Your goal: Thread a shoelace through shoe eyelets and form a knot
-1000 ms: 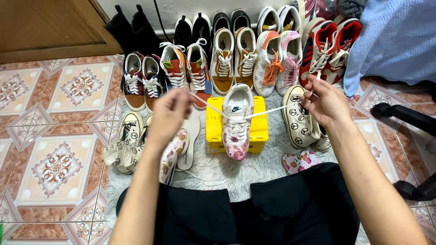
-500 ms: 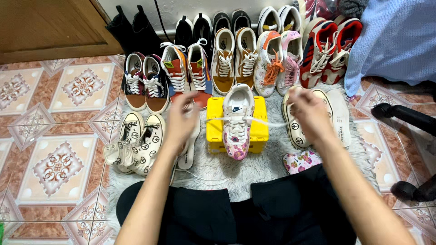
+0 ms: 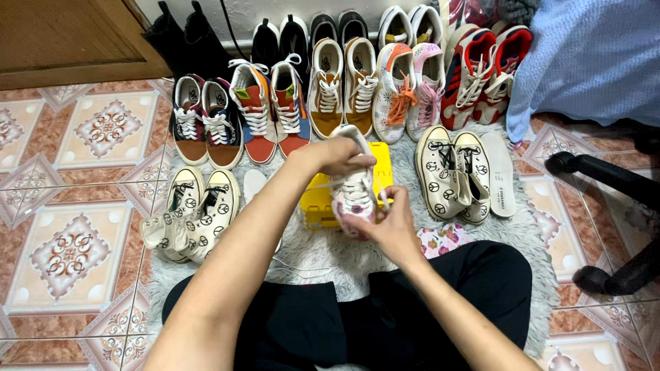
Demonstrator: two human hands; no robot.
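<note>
A white sneaker with pink floral print (image 3: 355,199) rests on a yellow box (image 3: 317,203) in front of me on a grey fluffy rug (image 3: 323,254). My left hand (image 3: 338,155) reaches over the sneaker's top and pinches a white lace (image 3: 328,183). My right hand (image 3: 389,225) is at the sneaker's near right side, fingers closed on the other lace end. Both hands are close together over the shoe. The sneaker's toe is partly hidden by my right hand.
Rows of sneakers stand beyond: dark and orange pairs (image 3: 234,120), tan ones (image 3: 342,86), red ones (image 3: 485,69). Cream patterned high-tops lie left (image 3: 192,216) and right (image 3: 450,172). A loose insole (image 3: 500,175), black boots (image 3: 185,34), blue fabric (image 3: 591,58), a black chair base (image 3: 605,178).
My hands, spread wide a second ago with the lace stretched taut, have come together over the sneaker. The left crossed rightward over the top; the right dropped toward the toe.
</note>
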